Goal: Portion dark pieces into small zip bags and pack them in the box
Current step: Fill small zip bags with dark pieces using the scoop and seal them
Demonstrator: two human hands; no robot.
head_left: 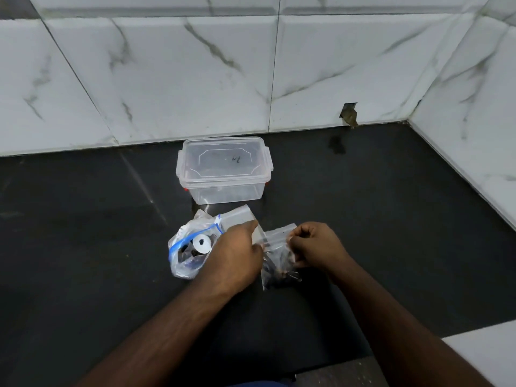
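A small clear zip bag [279, 263] holding dark pieces lies on the black counter in front of me. My right hand [315, 245] pinches its upper right edge, fingers closed on the plastic. My left hand [237, 255] grips the bag's left edge, with the forefinger stretched over a stack of empty small zip bags [237, 217]. To the left lies a larger clear bag with a blue zip strip [185, 255], holding dark pieces and a round white-faced item. The clear plastic box [224, 170] stands behind with its lid on, near the wall.
Marble-patterned tiled walls [195, 79] close off the back and right side of the black counter [83, 247]. A chipped hole [349, 114] shows in the tile at the back right. A white surface [485, 356] sits at the near right corner.
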